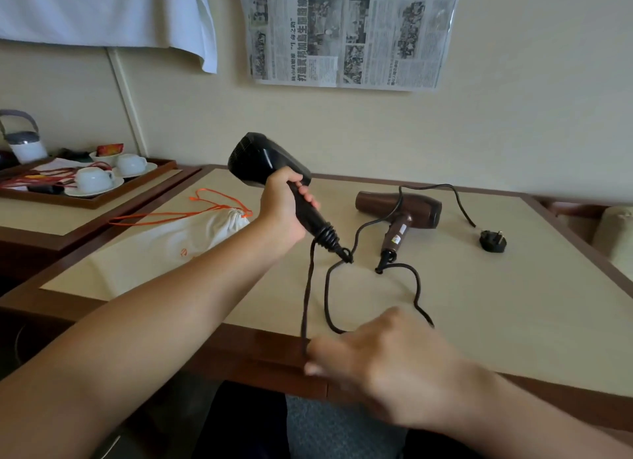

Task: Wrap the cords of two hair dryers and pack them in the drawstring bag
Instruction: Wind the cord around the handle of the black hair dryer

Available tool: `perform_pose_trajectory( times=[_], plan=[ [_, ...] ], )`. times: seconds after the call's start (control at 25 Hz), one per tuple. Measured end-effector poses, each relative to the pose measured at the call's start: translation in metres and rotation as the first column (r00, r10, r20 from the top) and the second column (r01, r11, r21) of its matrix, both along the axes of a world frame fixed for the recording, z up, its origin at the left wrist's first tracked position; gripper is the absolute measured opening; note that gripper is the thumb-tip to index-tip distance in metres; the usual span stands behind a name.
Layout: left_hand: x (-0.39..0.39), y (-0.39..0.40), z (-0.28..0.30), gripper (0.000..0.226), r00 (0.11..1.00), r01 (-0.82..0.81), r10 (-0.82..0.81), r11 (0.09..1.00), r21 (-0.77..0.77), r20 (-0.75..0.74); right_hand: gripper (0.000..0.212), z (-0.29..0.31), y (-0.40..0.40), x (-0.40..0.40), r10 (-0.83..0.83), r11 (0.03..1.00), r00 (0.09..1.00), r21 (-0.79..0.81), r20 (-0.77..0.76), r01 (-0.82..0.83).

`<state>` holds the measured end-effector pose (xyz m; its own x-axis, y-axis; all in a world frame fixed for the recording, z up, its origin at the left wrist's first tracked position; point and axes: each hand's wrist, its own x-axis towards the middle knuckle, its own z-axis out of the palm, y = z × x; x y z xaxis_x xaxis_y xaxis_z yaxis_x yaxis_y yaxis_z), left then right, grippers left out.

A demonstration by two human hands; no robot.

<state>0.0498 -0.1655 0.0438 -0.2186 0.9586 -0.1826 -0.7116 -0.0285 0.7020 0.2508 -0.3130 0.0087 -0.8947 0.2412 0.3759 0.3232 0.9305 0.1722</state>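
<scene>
My left hand (pixel 284 208) grips the handle of a black hair dryer (pixel 260 159), held up above the table with its barrel pointing up and left. Its black cord (pixel 308 294) drops from the handle's end to my right hand (pixel 387 359), which is blurred near the table's front edge and pinches the cord. A brown hair dryer (pixel 400 208) lies on the table at the right; its cord (pixel 416 284) loops loosely and its plug (pixel 492 241) rests further right. The white drawstring bag (pixel 178 236) with orange strings lies flat at the left.
The table (pixel 513 321) has a beige top and dark wooden rim. A wooden tray (pixel 102 198) with white cups and saucers and a kettle (pixel 24 143) sits on a lower side table at the left. Newspaper hangs on the wall behind.
</scene>
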Motion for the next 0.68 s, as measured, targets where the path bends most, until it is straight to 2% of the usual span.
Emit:
perform_pose_trajectory(
  times=[0.08,0.12,0.24,0.4,0.48,0.56,0.6,0.64,0.68],
  plan=[
    [0.01,0.003,0.004,0.024,0.999,0.01,-0.009,1.0,0.01,-0.031,0.016,-0.017,-0.001,-0.008,0.042,0.994,0.992,-0.101,0.117,-0.03],
    [0.013,0.002,0.004,0.024,0.998,0.013,-0.012,1.0,0.017,-0.067,0.017,-0.02,0.0,-0.008,0.048,0.993,0.992,-0.113,0.119,-0.034],
    [0.019,0.002,-0.006,0.025,0.989,0.035,-0.028,0.998,0.045,-0.145,0.015,-0.002,0.004,-0.008,0.007,0.996,0.999,-0.088,-0.042,-0.011],
    [0.024,0.002,-0.017,0.028,0.987,0.049,-0.042,0.998,0.039,-0.155,0.025,0.03,0.008,-0.01,-0.072,0.981,0.961,-0.192,-0.267,0.02],
    [0.024,0.002,-0.022,0.029,0.983,0.041,-0.029,0.997,0.062,-0.183,0.02,0.039,0.019,-0.002,-0.147,0.966,0.907,-0.253,-0.395,0.046],
    [0.021,0.002,-0.023,0.028,0.983,0.048,-0.031,0.995,0.087,-0.182,0.017,0.047,0.031,0.009,-0.232,0.945,0.815,-0.321,-0.532,0.059],
    [0.02,0.003,-0.022,0.027,0.986,0.052,-0.037,0.995,0.088,-0.164,0.017,0.048,0.032,0.011,-0.251,0.935,0.784,-0.351,-0.569,0.045],
    [0.02,0.004,-0.019,0.026,0.989,0.046,-0.035,0.996,0.077,-0.14,0.018,0.045,0.029,0.009,-0.243,0.934,0.794,-0.357,-0.558,0.035],
    [0.021,0.004,-0.017,0.026,0.993,0.033,-0.026,0.998,0.058,-0.117,0.02,0.039,0.021,0.001,-0.201,0.943,0.843,-0.332,-0.498,0.028]
  ],
)
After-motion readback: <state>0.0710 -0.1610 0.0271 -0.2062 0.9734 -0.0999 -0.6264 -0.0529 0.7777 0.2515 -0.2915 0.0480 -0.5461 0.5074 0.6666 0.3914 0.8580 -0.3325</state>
